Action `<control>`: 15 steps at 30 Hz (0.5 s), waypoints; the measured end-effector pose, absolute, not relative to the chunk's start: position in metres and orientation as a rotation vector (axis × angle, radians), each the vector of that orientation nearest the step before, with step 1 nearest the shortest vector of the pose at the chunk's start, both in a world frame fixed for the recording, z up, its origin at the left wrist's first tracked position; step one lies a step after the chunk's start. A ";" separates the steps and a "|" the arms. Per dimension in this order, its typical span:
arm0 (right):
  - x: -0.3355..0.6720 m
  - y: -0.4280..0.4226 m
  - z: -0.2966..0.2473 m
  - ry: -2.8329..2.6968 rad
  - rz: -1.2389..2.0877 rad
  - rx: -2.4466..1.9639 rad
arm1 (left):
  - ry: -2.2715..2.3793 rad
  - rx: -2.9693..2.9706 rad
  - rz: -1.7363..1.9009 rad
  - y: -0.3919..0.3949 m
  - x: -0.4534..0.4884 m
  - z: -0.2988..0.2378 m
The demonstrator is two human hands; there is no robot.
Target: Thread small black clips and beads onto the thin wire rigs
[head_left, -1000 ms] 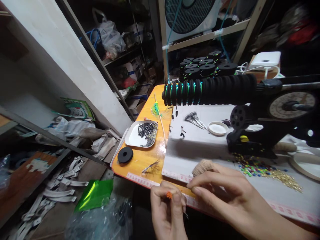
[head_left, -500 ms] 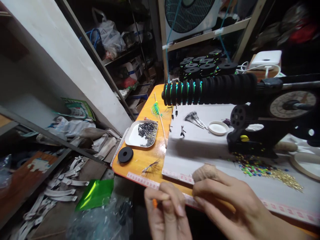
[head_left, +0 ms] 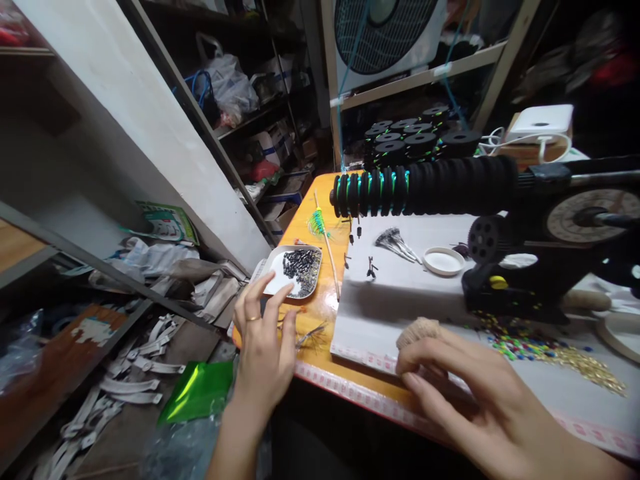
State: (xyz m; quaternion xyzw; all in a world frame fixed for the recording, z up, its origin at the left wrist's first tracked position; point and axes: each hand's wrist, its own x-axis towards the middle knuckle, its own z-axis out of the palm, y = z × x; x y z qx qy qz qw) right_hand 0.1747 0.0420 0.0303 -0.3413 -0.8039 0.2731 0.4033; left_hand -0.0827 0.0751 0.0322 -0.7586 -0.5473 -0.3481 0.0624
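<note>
My left hand [head_left: 265, 347] is open, fingers spread, with a ring on one finger. Its fingertips reach the near edge of a white tray [head_left: 273, 283] that holds small black cylindrical pieces [head_left: 300, 262] and finer grey bits. Under the thumb side lies a bundle of thin wire-like strands [head_left: 313, 333], with a small orange bit [head_left: 296, 309] close by. At the front edge of the white board [head_left: 380, 307], my right hand [head_left: 465, 393] is closed in a pinch; what it holds, if anything, is hidden. Tan wrapping [head_left: 419, 331] covers one of its fingers.
A black machine [head_left: 530, 253] carries a horizontal rod of black foam spools [head_left: 450, 183], some wound with green-blue line. Coloured beads [head_left: 523, 347] and gold pieces [head_left: 585, 370] lie right. A stick [head_left: 330, 257], a small white dish [head_left: 443, 261] and stacked spools [head_left: 400, 137] sit beyond.
My left hand has left my right hand's side, opened and moved left and up to the tray. The orange piece is gone from its fingers. My right hand stays pinched; the view shifted slightly.
</note>
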 end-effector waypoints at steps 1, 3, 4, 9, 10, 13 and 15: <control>0.175 0.042 0.030 -2.033 0.712 -0.871 | -1.614 -2.281 -1.053 0.071 -0.078 0.031; 0.175 0.042 0.031 -2.027 0.741 -0.888 | -1.631 -2.309 -1.047 0.063 -0.071 0.026; 0.175 0.042 0.032 -2.018 0.746 -0.899 | -1.666 -2.332 -1.019 0.061 -0.069 0.022; 0.173 0.042 0.034 -1.973 0.754 -0.934 | -1.716 -2.335 -1.029 0.062 -0.071 0.002; 0.173 0.043 0.033 -1.967 0.755 -0.930 | -1.700 -2.329 -1.064 0.062 -0.072 0.001; 0.173 0.044 0.032 -1.943 0.781 -0.921 | -1.639 -2.354 -1.333 0.055 -0.067 0.004; 0.173 0.045 0.032 -1.912 0.801 -0.924 | -1.665 -2.418 -1.660 0.044 -0.058 0.007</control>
